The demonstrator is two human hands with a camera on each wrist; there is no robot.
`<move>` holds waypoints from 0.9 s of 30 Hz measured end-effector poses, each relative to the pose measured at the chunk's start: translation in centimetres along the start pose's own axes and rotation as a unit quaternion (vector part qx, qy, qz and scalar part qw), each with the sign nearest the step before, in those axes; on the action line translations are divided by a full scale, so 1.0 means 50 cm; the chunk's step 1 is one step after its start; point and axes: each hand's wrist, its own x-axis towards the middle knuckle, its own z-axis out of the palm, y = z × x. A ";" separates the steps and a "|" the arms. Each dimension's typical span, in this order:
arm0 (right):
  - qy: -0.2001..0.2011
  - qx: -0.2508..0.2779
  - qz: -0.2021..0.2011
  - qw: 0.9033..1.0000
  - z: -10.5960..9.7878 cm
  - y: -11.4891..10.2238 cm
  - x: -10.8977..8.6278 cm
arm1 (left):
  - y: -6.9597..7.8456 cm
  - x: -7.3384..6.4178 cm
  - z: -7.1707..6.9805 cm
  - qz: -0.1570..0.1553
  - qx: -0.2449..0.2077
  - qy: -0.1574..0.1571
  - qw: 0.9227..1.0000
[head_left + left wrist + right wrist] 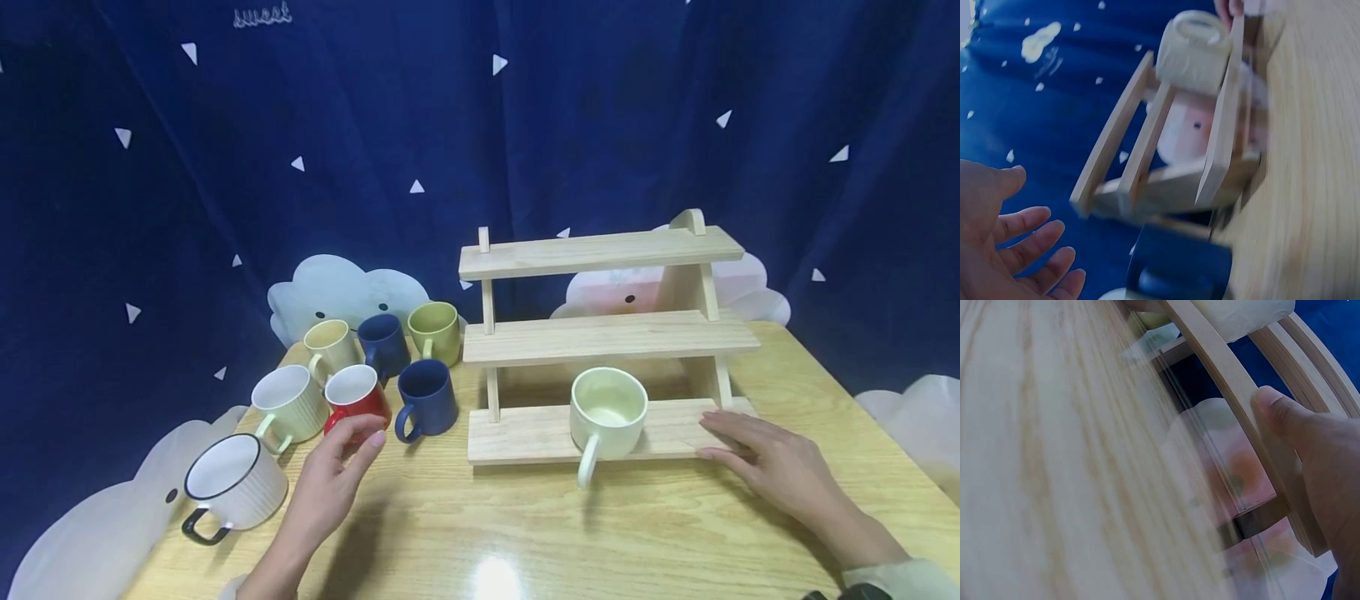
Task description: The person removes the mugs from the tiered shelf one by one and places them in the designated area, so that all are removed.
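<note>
My left hand (330, 475) hovers in front of the red mug (360, 400), its fingers loosely bent with a gap between them and the thumb. In the left wrist view that palm holds nothing. The right hand (787, 467) rests on the right end of the lowest board of the three-tier wooden shelf (517, 433), fingers on top and thumb against the front edge; the right wrist view shows its thumb (1279, 409) on that edge. A pale green mug (609, 408) stands upright on this board, left of the right hand, its handle pointing out over the front.
Left of the shelf stand several mugs: navy mugs (427, 400) (384, 346), an olive mug (437, 333), a cream mug (341, 346), a ribbed whitish mug (292, 404) and a white black-rimmed mug (243, 483). A dark blue curtain (375, 125) hangs behind the wooden table (570, 542).
</note>
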 end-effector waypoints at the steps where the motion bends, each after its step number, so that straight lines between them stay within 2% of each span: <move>1: 0.000 0.000 0.001 1.000 0.000 0.000 -0.001 | 0.005 0.003 0.010 0.000 -0.007 -0.010 1.000; 6: -0.001 0.000 0.004 1.000 0.000 0.000 -0.003 | 0.030 0.018 0.063 0.022 -0.047 -0.060 0.997; 13: 0.009 -0.001 -0.011 1.000 0.002 0.003 -0.001 | 0.064 0.030 0.123 0.038 -0.075 -0.128 0.988; 20: 0.015 0.000 -0.012 1.000 0.002 0.006 0.001 | 0.095 0.038 0.188 0.092 -0.115 -0.193 0.970; 23: 0.014 0.000 -0.011 1.000 0.002 0.005 0.000 | 0.102 0.037 0.218 0.094 -0.129 -0.217 0.963; 27: 0.013 -0.001 -0.011 1.000 0.003 0.002 -0.002 | 0.108 0.032 0.256 0.074 -0.146 -0.250 0.954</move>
